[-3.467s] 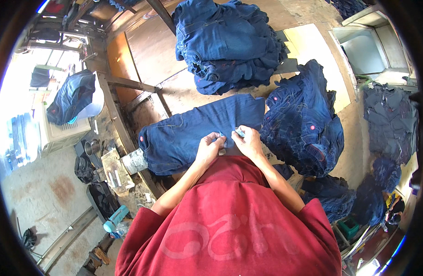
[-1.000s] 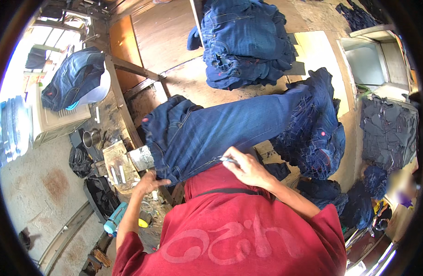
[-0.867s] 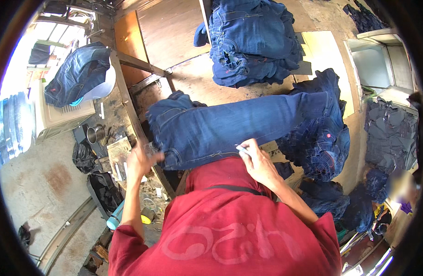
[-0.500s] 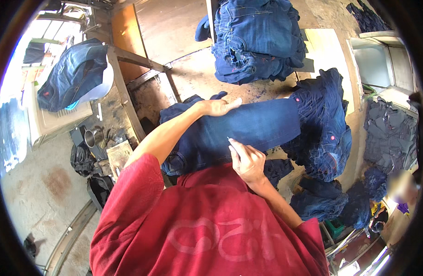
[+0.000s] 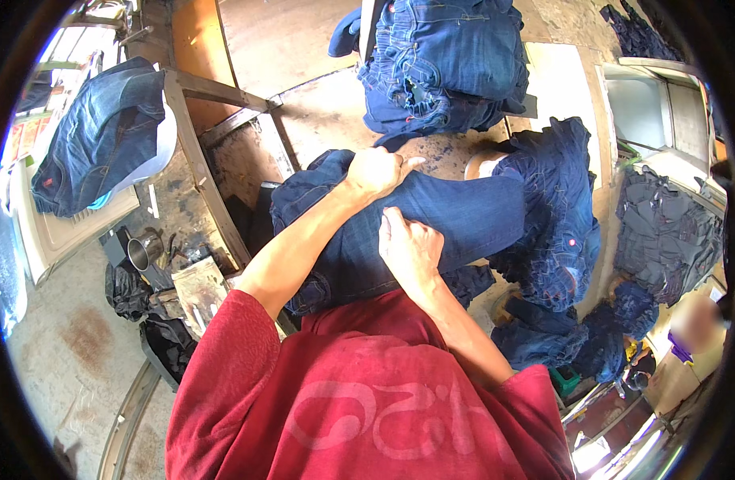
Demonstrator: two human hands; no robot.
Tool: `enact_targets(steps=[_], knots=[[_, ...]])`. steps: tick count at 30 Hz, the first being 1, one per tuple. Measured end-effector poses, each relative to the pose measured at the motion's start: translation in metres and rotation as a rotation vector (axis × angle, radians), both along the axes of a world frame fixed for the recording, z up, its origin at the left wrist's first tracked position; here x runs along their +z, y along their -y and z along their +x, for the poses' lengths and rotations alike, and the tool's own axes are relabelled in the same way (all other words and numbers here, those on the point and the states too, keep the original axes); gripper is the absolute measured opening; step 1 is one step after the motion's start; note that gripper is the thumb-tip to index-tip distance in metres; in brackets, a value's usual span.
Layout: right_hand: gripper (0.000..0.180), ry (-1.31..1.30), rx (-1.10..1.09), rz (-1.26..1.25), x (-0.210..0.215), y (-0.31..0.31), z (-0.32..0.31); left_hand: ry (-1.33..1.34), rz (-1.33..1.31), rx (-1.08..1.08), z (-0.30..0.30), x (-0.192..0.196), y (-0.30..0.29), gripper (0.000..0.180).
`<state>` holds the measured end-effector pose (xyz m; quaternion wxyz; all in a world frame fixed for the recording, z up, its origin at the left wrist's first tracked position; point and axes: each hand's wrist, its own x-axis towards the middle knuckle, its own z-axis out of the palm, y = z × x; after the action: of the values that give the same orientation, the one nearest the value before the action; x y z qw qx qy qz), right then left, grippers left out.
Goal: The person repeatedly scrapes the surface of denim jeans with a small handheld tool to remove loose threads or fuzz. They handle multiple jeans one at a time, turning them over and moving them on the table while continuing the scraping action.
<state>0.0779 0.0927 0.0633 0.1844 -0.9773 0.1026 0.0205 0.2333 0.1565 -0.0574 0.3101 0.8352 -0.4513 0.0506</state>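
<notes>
A dark blue jeans leg (image 5: 471, 210) stretches across a narrow support in front of me, its hem end to the right. The rest of the jeans (image 5: 307, 188) lies bunched at the left, under my left forearm. At the leg's far edge my left hand (image 5: 375, 172) is closed on the denim, thumb pointing right. Over the middle of the leg, my right hand (image 5: 413, 246) is closed with its fingertips pinched near the cloth. What those fingertips hold, if anything, is hidden.
A tall pile of folded jeans (image 5: 455, 64) stands beyond the leg. More crumpled jeans (image 5: 551, 208) hang at its right end. At the left are jeans on a pale plastic box (image 5: 95, 216), a wooden frame (image 5: 203, 164) and a metal mug (image 5: 146, 250). Dark garments (image 5: 667, 232) lie far right.
My left hand has curled more tightly over the far edge. My right hand has moved up and left, and the jeans at the left look more bunched. The view has shifted slightly.
</notes>
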Motion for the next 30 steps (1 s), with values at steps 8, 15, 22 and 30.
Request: enact_targets(steps=[8,15,22,30], knots=[[0.015,0.111,0.013,0.056,0.032,0.005,-0.058,-0.169,0.12,0.033,-0.002,-0.001,0.003,0.061],[0.008,0.13,-0.065,0.136,0.005,0.007,-0.019,-0.063,0.085,0.034,-0.001,-0.008,0.003,0.053],[0.005,0.078,-0.03,0.089,0.024,0.005,-0.039,-0.055,0.134,0.048,-0.002,-0.01,0.003,0.056],[0.007,0.097,-0.075,0.182,0.011,0.009,-0.031,-0.165,0.149,0.078,-0.004,-0.003,0.004,0.064]])
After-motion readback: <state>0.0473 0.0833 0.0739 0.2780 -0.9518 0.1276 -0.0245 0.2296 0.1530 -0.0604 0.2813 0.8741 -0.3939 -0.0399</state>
